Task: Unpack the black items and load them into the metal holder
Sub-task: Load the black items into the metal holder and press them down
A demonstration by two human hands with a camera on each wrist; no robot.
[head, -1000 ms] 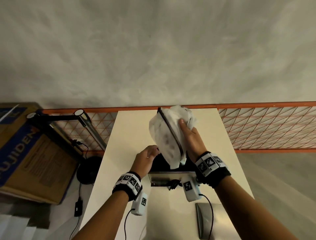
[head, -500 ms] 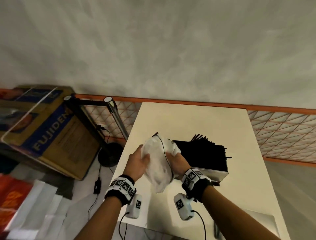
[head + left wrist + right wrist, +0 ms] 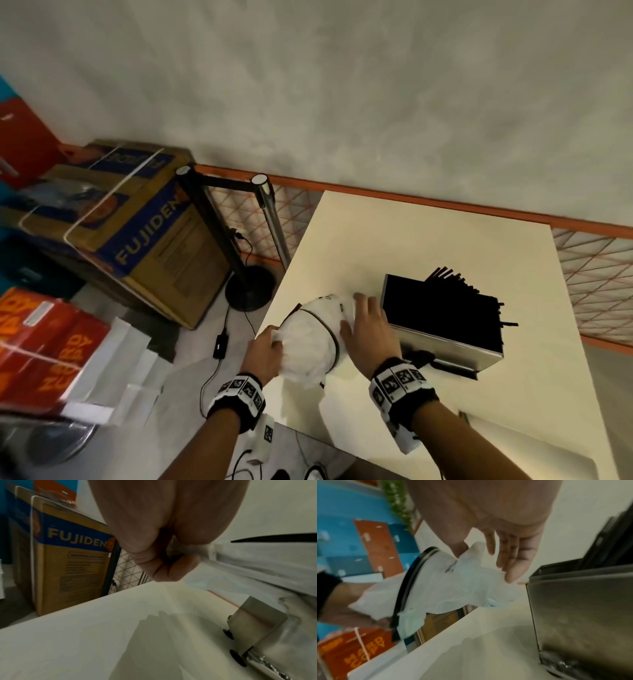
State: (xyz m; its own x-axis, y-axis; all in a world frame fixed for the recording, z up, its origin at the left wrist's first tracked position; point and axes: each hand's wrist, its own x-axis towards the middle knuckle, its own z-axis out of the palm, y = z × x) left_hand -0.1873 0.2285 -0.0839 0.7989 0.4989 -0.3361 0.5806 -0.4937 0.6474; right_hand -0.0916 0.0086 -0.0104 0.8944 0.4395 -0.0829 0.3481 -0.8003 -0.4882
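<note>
**White wrapper held over the table edge, metal holder already full of black items**

At the far left, on the floor, lies one orange pack (image 3: pixel 44 342) printed "HARD COPY", with white paper sheets (image 3: pixel 113 377) beside it. Behind it stands one brown and blue cardboard box (image 3: pixel 137 236) marked "FUJIDEN", strapped shut, so its contents cannot be told. Next come two posts (image 3: pixel 212 219) joined by a black belt, on a round black base.

The left hand (image 3: pixel 265 356) is at the near left edge of the cream table (image 3: pixel 411 240). In the left wrist view its fingers (image 3: pixel 171 568) are curled and pinch a fold of the white wrapper (image 3: pixel 308 342). The wrapper is one crumpled, thin white bag, held between the two hands just above the table edge. A thin black item (image 3: pixel 329 329) curves across it; whether this lies inside or over the wrapper cannot be told, nor whether anything more is in it.

The right hand (image 3: pixel 370 329) lies on the wrapper's right side. In the right wrist view its fingers (image 3: pixel 513 555) are nearly straight and spread, with the thumb and fingertips touching the wrapper's upper end.

Just right of that hand stands one metal holder (image 3: pixel 448 342), a steel box on the table. It is packed with black items (image 3: pixel 442 308), thin black sticks whose ends fan out past its far right corner; they are too many and too dark to count.
</note>
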